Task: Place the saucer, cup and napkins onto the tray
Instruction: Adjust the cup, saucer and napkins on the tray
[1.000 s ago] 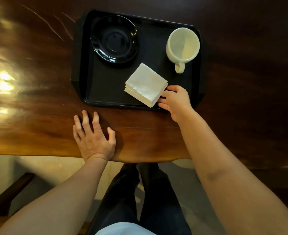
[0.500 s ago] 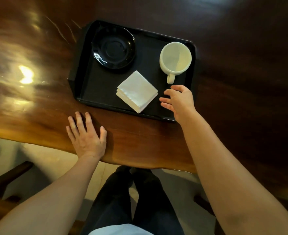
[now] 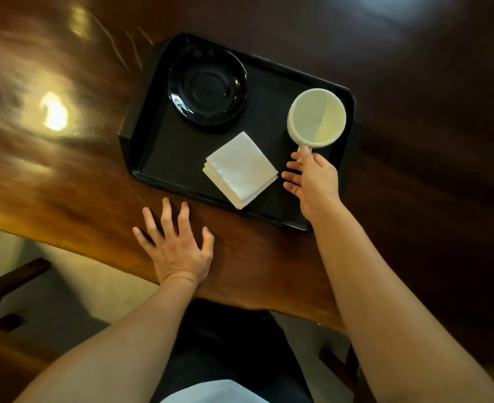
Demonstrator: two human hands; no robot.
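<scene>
A black tray lies on the dark wooden table. On it, a black saucer sits at the far left and a white cup stands at the far right with its handle toward me. A stack of white napkins rests near the tray's front edge. My right hand is over the tray's front right corner, its forefinger and thumb closed on the cup's handle and the other fingers spread toward the napkins. My left hand lies flat and open on the table just in front of the tray.
The wooden table has a curved front edge close to my body, with bright light reflections on its left part. Below the edge are my dark trousers, a pale floor and parts of dark chairs on both sides.
My right hand let go of the napkins and moved up and right to the cup's handle. My left hand stayed flat on the table. The camera view shifted.
</scene>
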